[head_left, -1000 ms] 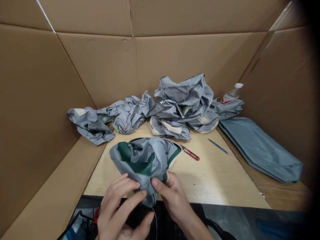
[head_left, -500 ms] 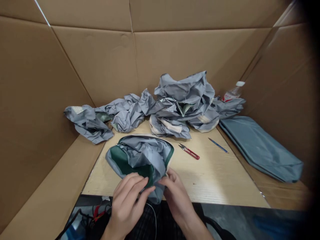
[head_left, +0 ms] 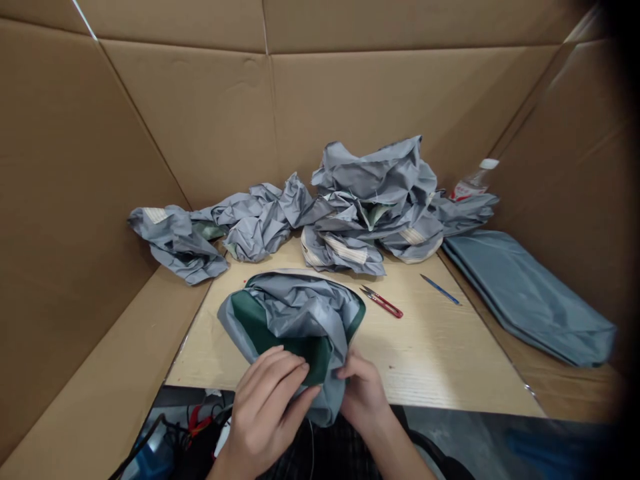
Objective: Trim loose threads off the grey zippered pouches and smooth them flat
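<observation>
A grey-blue fabric piece (head_left: 305, 310) with a dark green inner face and a pale edge is bunched up at the front of the table. My left hand (head_left: 273, 400) is closed on its near edge, thumb against the fingers over the green part. My right hand (head_left: 363, 390) grips the right side of the same fabric, its fingertips partly hidden behind the cloth. One fold hangs below the table edge between the hands. Red-handled thread snips (head_left: 381, 302) lie to the right of the fabric, apart from both hands.
Crumpled grey fabric pieces (head_left: 260, 220) are heaped along the cardboard back wall (head_left: 350, 87). A blue pen (head_left: 440, 289) lies on the wooden table (head_left: 425, 360). At the right are a folded grey-green fabric bundle (head_left: 530, 297) and a plastic bottle (head_left: 473, 183). Cables show below the table edge.
Both hands and the fabric have shifted slightly right and toward me. More of the green face shows, and the lower fold hangs further down. My grip stays on the cloth.
</observation>
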A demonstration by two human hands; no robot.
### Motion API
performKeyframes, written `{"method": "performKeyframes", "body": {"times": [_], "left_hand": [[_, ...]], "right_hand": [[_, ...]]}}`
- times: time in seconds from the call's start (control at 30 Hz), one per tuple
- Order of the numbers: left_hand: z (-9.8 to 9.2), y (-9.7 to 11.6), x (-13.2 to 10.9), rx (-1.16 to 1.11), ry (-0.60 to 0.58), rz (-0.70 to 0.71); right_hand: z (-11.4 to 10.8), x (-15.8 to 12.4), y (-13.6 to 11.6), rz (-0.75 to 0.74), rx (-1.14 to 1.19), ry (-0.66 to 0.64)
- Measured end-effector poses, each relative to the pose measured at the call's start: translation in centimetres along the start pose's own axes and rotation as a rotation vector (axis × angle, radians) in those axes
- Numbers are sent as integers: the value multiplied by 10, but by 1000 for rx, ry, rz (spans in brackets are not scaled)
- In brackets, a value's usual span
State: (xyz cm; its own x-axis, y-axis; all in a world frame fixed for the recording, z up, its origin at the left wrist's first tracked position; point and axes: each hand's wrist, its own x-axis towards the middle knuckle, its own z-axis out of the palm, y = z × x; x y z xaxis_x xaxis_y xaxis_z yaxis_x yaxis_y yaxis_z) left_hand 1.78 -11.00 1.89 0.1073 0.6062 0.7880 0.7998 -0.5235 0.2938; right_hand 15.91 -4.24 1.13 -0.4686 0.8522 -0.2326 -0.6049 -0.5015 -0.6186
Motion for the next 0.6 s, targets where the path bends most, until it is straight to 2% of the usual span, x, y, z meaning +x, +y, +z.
{"method": "performKeyframes", "body": {"times": [0.1, 0.2, 0.3, 0.4, 0.5, 0.6], "left_hand": [[-2, 3, 1, -24, -31, 22], [-6, 5, 3, -104, -96, -37], [-12, 3, 8, -140, -143, -200], [-17, -3, 18, -72, -110, -274], [-20, -13, 29, -86, -142, -233], [-22, -23, 39, -183, -207, -135]], "right_hand": [[1, -2, -3, 84, 70, 83], [1, -3, -4, 105, -8, 123], [1, -3, -6, 104, -72, 47], [1, -3, -10, 59, -137, -75], [-1, -4, -12, 8, -217, -188], [-6, -4, -14, -30, -260, -241]]}}
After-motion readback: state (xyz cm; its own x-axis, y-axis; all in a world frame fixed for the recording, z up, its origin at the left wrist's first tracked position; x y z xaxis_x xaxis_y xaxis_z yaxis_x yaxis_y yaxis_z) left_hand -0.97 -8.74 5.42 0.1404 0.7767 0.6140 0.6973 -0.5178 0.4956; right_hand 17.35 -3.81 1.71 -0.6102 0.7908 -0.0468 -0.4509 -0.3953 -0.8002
